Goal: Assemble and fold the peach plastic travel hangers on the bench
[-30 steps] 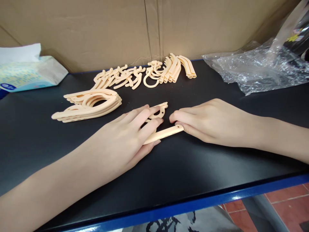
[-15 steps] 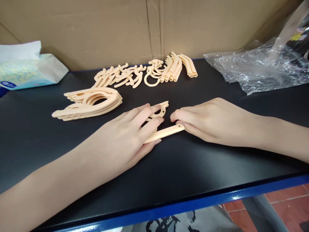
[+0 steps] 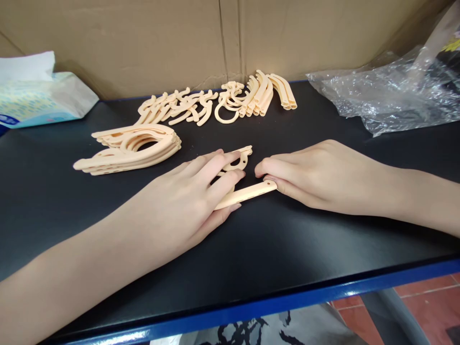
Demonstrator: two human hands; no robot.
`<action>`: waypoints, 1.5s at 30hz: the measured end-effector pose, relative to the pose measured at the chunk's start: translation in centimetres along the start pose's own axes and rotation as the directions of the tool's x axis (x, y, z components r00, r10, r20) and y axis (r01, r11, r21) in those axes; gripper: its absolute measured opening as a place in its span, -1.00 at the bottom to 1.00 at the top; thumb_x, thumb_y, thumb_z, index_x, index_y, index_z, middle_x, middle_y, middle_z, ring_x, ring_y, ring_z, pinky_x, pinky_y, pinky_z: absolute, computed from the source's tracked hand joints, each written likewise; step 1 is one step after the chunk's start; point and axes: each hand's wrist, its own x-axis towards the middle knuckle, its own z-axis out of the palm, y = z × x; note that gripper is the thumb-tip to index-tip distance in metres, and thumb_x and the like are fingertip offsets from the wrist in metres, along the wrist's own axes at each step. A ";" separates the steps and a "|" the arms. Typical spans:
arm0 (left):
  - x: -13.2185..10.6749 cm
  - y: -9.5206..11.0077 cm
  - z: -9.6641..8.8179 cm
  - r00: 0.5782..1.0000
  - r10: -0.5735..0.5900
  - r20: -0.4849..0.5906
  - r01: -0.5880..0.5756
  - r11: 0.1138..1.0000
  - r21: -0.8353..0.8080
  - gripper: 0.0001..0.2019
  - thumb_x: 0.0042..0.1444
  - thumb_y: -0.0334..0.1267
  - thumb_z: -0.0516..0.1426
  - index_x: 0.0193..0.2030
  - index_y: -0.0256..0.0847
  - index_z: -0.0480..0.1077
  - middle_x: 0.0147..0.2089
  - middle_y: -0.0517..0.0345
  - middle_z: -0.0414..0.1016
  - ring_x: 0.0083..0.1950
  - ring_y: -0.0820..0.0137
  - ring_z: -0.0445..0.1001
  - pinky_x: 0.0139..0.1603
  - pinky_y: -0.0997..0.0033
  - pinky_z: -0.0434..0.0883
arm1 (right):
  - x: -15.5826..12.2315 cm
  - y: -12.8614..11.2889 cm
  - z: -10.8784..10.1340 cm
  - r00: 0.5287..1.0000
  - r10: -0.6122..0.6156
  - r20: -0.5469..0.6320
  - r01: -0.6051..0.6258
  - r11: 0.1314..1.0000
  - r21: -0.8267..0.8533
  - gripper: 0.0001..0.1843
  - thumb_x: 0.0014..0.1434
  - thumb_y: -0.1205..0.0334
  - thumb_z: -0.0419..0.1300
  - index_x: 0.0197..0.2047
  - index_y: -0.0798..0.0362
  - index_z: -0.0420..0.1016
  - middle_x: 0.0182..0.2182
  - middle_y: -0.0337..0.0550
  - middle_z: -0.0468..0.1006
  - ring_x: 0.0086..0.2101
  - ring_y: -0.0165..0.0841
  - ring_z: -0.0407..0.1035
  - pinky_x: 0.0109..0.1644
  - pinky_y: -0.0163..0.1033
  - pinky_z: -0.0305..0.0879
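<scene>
A cream plastic folding hanger [image 3: 247, 193] lies low over the black tabletop, with one straight arm pointing toward my right hand. My left hand [image 3: 190, 194] is closed over it from the left, thumb below the arm and fingers across the top. Much of the hanger is hidden under that palm; a rounded part with a small hole shows beyond the fingertips. At the arm's right end, beside its small hole, my right hand [image 3: 319, 177] pinches with thumb and bent fingers.
A stack of similar cream hangers [image 3: 158, 155] lies left of my hands. Farther back are loose hook-shaped pieces [image 3: 196, 108] and curved arm pieces [image 3: 264, 96]. A tissue pack [image 3: 46, 98] stands at left, clear plastic bags [image 3: 381, 100] at right. Cardboard [image 3: 143, 43] rises behind; the table's blue edge [image 3: 287, 301] is in front.
The camera view has shifted slightly, so the things at the back appear a little higher. Both hands keep the same grip on the hanger, with hardly any movement.
</scene>
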 end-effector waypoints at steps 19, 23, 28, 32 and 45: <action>0.0 0.1 0.0 1.000 -0.019 0.010 0.019 0.999 -0.034 -0.55 0.55 -0.22 -0.16 0.34 -0.39 0.37 0.43 -0.34 0.36 0.40 -0.11 0.42 0.30 -0.14 0.51 | 0.1 0.0 0.0 1.000 0.007 0.008 -0.007 1.000 -0.016 -0.66 0.51 0.25 -0.11 0.01 0.08 0.48 -0.25 -0.11 0.67 -0.49 -0.37 0.33 -0.43 -0.22 -0.07; 0.0 0.1 0.1 1.000 -0.022 0.014 0.023 0.998 -0.055 -0.56 0.55 -0.22 -0.15 0.30 -0.37 0.39 0.43 -0.33 0.36 0.39 -0.11 0.43 0.29 -0.16 0.51 | 0.1 0.0 0.0 1.000 0.011 0.007 -0.011 0.999 -0.031 -0.66 0.51 0.24 -0.11 0.01 0.07 0.49 -0.25 -0.13 0.66 -0.49 -0.36 0.34 -0.44 -0.21 -0.08; -0.1 0.2 0.0 0.998 -0.054 0.030 0.056 0.995 -0.078 -0.55 0.55 -0.21 -0.15 0.34 -0.34 0.36 0.45 -0.29 0.34 0.42 -0.10 0.39 0.36 -0.15 0.45 | 0.1 -0.1 -0.1 0.999 0.027 0.019 -0.027 0.999 -0.030 -0.66 0.51 0.24 -0.10 0.02 0.05 0.49 -0.21 -0.11 0.68 -0.47 -0.34 0.37 -0.43 -0.21 -0.06; -0.1 0.2 -0.1 0.998 -0.051 0.039 0.054 0.997 -0.058 -0.54 0.55 -0.20 -0.15 0.36 -0.37 0.35 0.45 -0.31 0.33 0.40 -0.10 0.42 0.35 -0.15 0.46 | 0.0 -0.1 -0.1 1.000 0.024 0.008 -0.023 0.999 -0.037 -0.67 0.51 0.24 -0.10 0.01 0.05 0.49 -0.24 -0.11 0.67 -0.48 -0.34 0.36 -0.43 -0.21 -0.05; 0.1 0.1 -0.1 1.000 0.005 -0.019 -0.006 1.000 -0.028 -0.60 0.51 -0.30 -0.09 0.30 -0.46 0.38 0.37 -0.43 0.41 0.35 -0.20 0.49 0.21 -0.23 0.57 | -0.1 0.0 0.3 0.997 -0.025 -0.070 0.023 0.999 -0.028 -0.72 0.48 0.30 -0.04 -0.03 0.10 0.50 -0.25 -0.10 0.67 -0.51 -0.36 0.35 -0.45 -0.22 -0.09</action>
